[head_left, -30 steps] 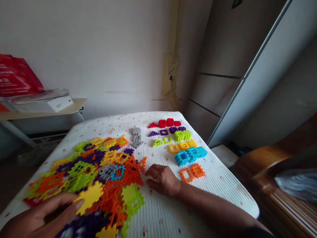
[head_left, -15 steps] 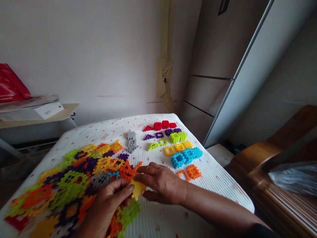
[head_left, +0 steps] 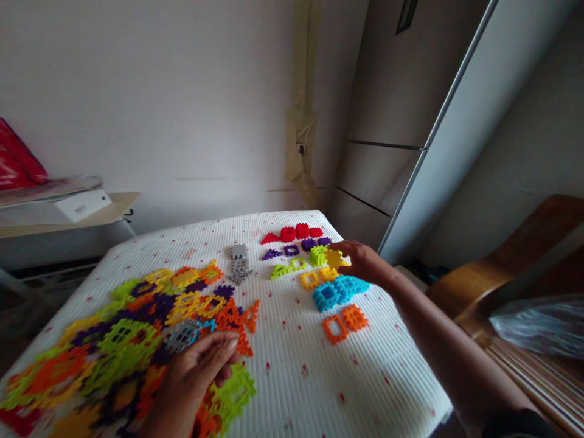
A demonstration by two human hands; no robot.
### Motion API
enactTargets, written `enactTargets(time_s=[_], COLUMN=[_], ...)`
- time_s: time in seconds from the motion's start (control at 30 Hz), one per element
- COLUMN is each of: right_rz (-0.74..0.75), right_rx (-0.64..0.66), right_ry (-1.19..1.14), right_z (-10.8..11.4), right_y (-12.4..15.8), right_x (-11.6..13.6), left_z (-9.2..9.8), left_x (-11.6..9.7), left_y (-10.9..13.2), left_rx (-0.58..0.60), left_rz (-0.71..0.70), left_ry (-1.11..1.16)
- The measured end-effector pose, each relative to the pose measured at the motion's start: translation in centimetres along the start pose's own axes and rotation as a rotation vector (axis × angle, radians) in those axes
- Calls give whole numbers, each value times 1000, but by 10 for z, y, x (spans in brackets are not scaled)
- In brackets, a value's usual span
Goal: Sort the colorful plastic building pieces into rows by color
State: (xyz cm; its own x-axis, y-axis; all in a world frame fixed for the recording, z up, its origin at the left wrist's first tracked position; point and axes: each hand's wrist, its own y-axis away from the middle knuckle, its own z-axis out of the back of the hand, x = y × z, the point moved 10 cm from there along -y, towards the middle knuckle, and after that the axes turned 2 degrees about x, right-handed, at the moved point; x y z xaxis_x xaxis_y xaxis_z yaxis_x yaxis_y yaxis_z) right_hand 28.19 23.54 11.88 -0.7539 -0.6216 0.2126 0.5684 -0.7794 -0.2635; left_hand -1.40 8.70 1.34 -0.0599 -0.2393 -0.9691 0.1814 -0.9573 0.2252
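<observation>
My right hand [head_left: 362,258] reaches over the far right of the table. Its fingers are closed on a yellow interlocking block [head_left: 336,258], held at the row of yellow blocks [head_left: 310,280] and beside the lime green blocks [head_left: 318,255]. My left hand [head_left: 196,374] hovers over the near edge of a mixed heap of toothed plastic blocks [head_left: 132,331]. Its thumb and fingers are pressed together, and nothing shows between them. Closest to it lie grey window blocks [head_left: 180,336], a lime green block [head_left: 235,389] and an orange triangle [head_left: 250,315].
Sorted rows hold red blocks [head_left: 302,231], purple blocks [head_left: 291,250], blue blocks [head_left: 326,295] and orange blocks [head_left: 353,317]. A grey column [head_left: 238,264] stands apart. Around the cloth-covered table [head_left: 292,371] are a cupboard [head_left: 387,164], a wooden chair [head_left: 515,261] and a side shelf [head_left: 118,204].
My right hand has carried the yellow block away from my left hand, up and right to the sorted rows. The left hand has let go of it and stays near the heap.
</observation>
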Motion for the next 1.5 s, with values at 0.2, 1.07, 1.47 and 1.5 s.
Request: enactTargets(time_s=[0.2,1.07,1.47,1.5], right_rz=[-191,-189,-205,-204], right_rx=[224,350,337,324], right_ry=[201,143,113,114], right_z=[-31,-80,-78,-74], right_y=[-2,-11,-13,-14], right_x=[-92,-120,-117,-115], left_z=[3,10,13,15], left_x=[4,7,10,9], left_y=[-4,-7,-10,-10], left_rx=[-13,-32,-20,-24], left_rz=[-5,3,-24,-35], left_ry=[1,-15,13,19])
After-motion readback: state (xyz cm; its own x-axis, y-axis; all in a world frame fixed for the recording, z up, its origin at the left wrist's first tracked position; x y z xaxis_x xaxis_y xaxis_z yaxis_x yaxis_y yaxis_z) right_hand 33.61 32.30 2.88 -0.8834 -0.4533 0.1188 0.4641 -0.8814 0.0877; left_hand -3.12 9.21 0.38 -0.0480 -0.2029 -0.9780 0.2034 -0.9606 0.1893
